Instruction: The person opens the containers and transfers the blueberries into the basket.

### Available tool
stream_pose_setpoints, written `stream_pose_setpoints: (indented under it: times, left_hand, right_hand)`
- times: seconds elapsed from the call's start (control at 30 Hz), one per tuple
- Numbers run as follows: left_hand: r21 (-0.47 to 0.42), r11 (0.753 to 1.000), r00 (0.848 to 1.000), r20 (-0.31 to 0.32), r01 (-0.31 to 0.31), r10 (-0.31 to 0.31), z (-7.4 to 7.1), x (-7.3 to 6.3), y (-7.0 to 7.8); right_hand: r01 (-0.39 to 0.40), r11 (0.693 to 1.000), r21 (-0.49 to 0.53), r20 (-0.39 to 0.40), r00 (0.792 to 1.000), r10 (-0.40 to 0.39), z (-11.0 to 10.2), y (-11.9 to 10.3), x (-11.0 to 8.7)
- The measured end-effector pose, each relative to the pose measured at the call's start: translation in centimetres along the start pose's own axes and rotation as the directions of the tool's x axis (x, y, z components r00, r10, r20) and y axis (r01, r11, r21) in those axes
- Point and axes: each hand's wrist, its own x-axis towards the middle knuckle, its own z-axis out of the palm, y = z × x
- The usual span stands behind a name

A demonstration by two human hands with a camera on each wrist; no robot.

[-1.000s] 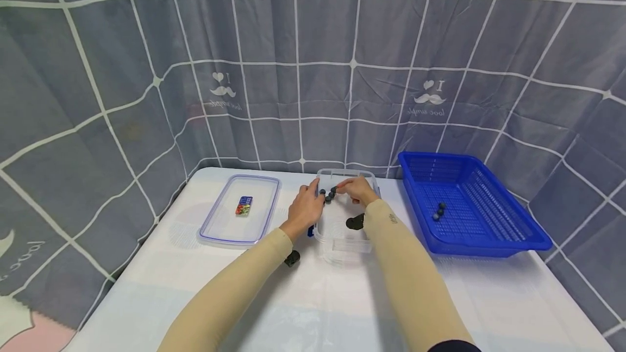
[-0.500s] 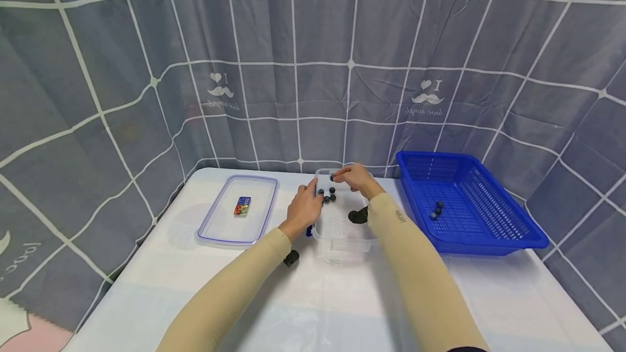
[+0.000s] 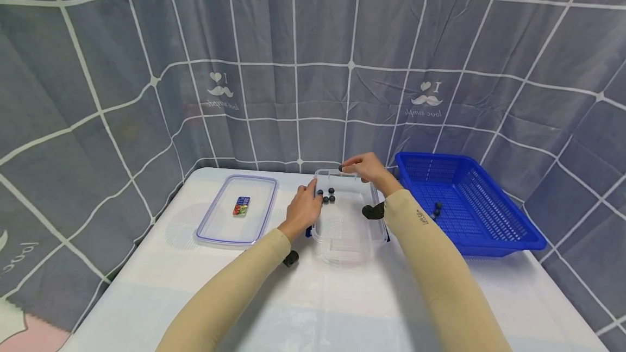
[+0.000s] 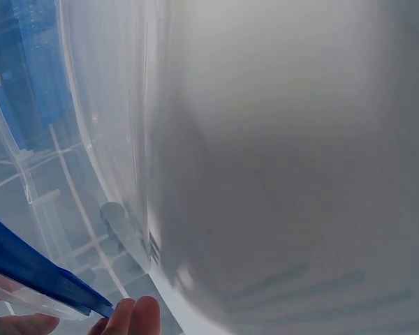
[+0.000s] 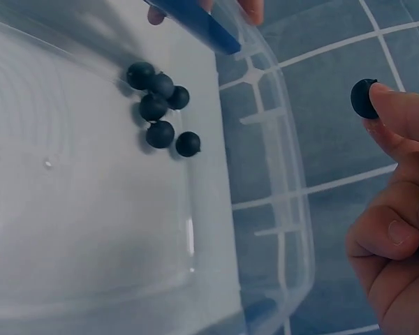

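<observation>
Right hand (image 3: 370, 168) pinches berry (image 5: 362, 100); left hand (image 3: 303, 208) grips box (image 3: 349, 221). Lid (image 3: 259, 213) to left; basket (image 3: 481, 200), right, partly hidden by sleeve (image 3: 432, 265).

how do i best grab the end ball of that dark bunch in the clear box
I'd come straight down, since the walls of the clear box stand around the bunch, and pinch the end ball across its sides. It's small and round with no handle, and its outer side faces away from its neighbours, leaving some room there.
</observation>
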Motion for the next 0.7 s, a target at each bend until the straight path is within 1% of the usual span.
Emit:
stream_pose_setpoints:
  times: [0.13, 0.27, 0.4, 0.57, 0.7]
  left_hand:
    - [-0.004, 1.0, 1.0, 0.002, -0.003, 0.003, 0.0, 0.0, -0.1]
    - [-0.007, 1.0, 1.0, 0.002, -0.009, 0.009, 0.1, 0.0, -0.2]
    - [-0.007, 1.0, 1.0, -0.005, -0.011, 0.01, 0.1, 0.1, -0.1]
    - [-0.002, 1.0, 1.0, -0.007, -0.006, 0.006, 0.1, 0.0, -0.1]
    - [-0.002, 1.0, 1.0, -0.005, -0.003, 0.003, 0.1, -0.1, -0.1]
  right_hand:
    - [0.008, 1.0, 0.023, 0.002, 1.0, -0.008, -1.5, -0.2, -0.6]
    - [0.011, 0.999, 0.04, -0.017, 1.0, -0.011, -3.2, 0.0, -1.2]
    - [0.017, 0.999, 0.037, -0.033, 0.999, -0.016, -5.1, 0.5, -1.8]
    - [0.005, 1.0, 0.027, -0.037, 0.999, -0.004, -7.4, 1.5, -2.6]
    - [-0.007, 1.0, 0.012, -0.057, 0.998, 0.007, -9.1, 2.4, -3.1]
